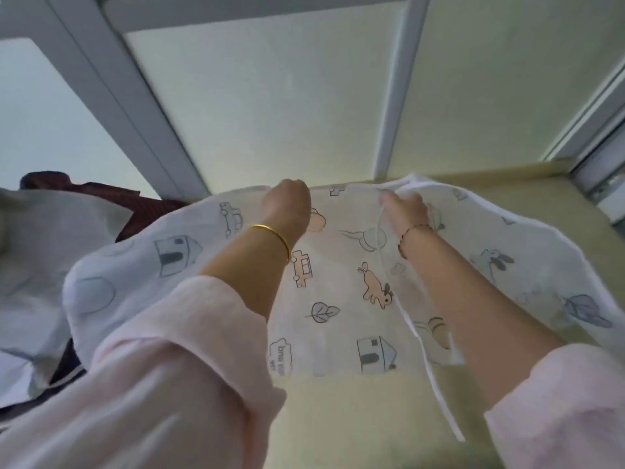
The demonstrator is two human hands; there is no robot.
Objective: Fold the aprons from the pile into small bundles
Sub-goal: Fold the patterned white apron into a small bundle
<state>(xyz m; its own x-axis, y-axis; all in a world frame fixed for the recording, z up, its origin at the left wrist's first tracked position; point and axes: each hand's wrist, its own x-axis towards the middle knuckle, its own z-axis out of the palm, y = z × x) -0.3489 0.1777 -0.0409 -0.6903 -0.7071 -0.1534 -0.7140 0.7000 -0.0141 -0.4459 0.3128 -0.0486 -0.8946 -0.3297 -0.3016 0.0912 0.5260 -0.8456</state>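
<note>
A white apron (334, 299) printed with houses, cars, rabbits and leaves lies spread across a pale yellow surface (338, 418). My left hand (289, 203) grips the apron's far edge near its middle, fingers curled over the cloth. A short way to the right, my right hand (404, 206) pinches the same far edge, where a layer of fabric is folded back. A white strap (436, 387) trails from the apron toward the front. Both forearms reach over the cloth, and the left sleeve covers part of it.
A pile of other cloths (40, 265) lies at the left, pale ones over a dark red one (111, 194). Frosted glass panels in grey frames (257, 106) stand right behind the surface's far edge.
</note>
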